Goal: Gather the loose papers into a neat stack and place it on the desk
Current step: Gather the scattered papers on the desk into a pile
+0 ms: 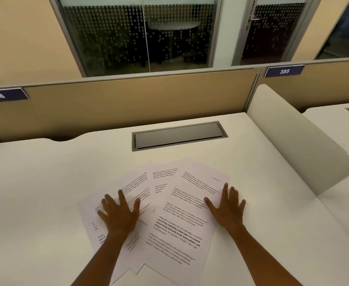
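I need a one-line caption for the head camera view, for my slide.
Left hand and right hand press flat on fanned printed papers on a white desk.

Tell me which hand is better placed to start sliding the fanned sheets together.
Left, probably. The left hand lies flat on the sheets that splay out to the left, so it can push them inward. The right hand rests at the fan's right edge, partly on the desk.
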